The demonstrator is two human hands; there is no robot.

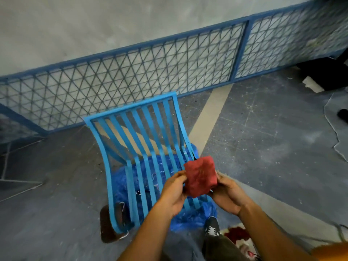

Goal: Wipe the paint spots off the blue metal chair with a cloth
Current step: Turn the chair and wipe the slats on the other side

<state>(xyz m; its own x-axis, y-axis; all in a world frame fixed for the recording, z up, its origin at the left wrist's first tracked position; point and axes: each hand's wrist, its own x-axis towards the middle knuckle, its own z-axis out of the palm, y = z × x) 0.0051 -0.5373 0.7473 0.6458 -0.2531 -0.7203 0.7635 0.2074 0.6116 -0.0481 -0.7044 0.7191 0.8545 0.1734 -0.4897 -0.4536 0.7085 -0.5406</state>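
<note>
We start with the blue metal chair (143, 157), which stands on the grey floor (263, 147) in front of a blue mesh fence (131, 72), over a crumpled blue plastic sheet (188, 217). It looks rigid and fairly heavy, so we judge it will stay put under rubbing; its painted slats (148, 127) are narrow, smooth and curved, with gaps between them, so each one likely wants wiping along its length rather than across. We cannot make out clear paint spots from here. Smaller and far softer is the red cloth (200, 176), light, limp and a little textured, held up above the right side of the seat. Our left hand (174, 193) pinches its left edge and our right hand (228, 193) grips its right edge, both closed on it. We judge it best bunched into a pad in one palm before pressing down.
</note>
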